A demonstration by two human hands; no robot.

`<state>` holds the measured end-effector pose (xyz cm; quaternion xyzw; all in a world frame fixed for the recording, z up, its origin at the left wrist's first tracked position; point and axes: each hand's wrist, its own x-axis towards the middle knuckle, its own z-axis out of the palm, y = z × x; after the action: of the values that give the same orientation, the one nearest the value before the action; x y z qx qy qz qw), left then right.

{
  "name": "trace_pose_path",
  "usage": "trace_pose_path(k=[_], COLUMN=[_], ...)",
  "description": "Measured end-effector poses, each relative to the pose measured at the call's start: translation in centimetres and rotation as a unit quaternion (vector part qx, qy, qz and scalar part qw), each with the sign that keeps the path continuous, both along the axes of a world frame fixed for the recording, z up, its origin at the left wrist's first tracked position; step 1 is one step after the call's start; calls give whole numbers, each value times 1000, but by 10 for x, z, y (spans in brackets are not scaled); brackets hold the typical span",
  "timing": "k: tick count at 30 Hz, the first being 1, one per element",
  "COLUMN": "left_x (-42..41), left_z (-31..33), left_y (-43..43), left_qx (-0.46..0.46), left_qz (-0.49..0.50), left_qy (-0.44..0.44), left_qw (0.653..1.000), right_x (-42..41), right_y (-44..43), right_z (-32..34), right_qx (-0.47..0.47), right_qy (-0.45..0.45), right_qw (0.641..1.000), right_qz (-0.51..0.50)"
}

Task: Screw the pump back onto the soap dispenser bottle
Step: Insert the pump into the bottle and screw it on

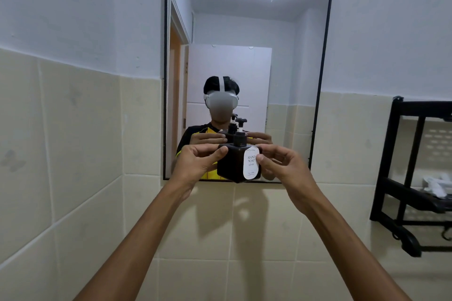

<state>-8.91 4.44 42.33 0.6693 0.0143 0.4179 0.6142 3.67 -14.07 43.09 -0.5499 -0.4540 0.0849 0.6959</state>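
Observation:
A dark square soap dispenser bottle point(230, 165) with a white "HAND SOAP" label is held up in front of the mirror. Its black pump point(240, 133) stands upright on the bottle's neck. My left hand point(198, 162) grips the bottle's left side with thumb and fingers. On the right side, my right hand point(281, 164) pinches the bottle at the label's edge. Both arms are stretched forward. Whether the pump collar is tight on the neck cannot be told.
A black-framed mirror point(325, 56) hangs on the wall straight ahead and reflects a person with the bottle. A black metal shelf rack point(401, 178) is mounted at the right with a white item on it. Beige tiles cover the lower wall.

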Motion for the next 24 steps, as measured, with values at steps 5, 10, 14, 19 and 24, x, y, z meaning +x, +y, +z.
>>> trace_pose_path(k=[5,10,14,19,24], left_x=[-2,-14,-13,-13,-12], left_z=[3,10,7,3,0], left_y=[-7,-10,-10,-8,-9], left_qx=[51,66,42,35,29], left_qz=[1,-63,-77,-87,-95], left_qy=[34,39,27,32,40], left_qw=[998,995,996,995,994], right_x=[-13,-18,-16,-11,-10], right_y=[2,1,-1,-3,-3], right_z=[1,5,6,6,20], right_qx=[25,13,-15,-51,-43], right_qy=[19,9,9,-2,-26], right_qw=[999,999,1000,998,999], right_qz=[-32,-42,-1,31,20])
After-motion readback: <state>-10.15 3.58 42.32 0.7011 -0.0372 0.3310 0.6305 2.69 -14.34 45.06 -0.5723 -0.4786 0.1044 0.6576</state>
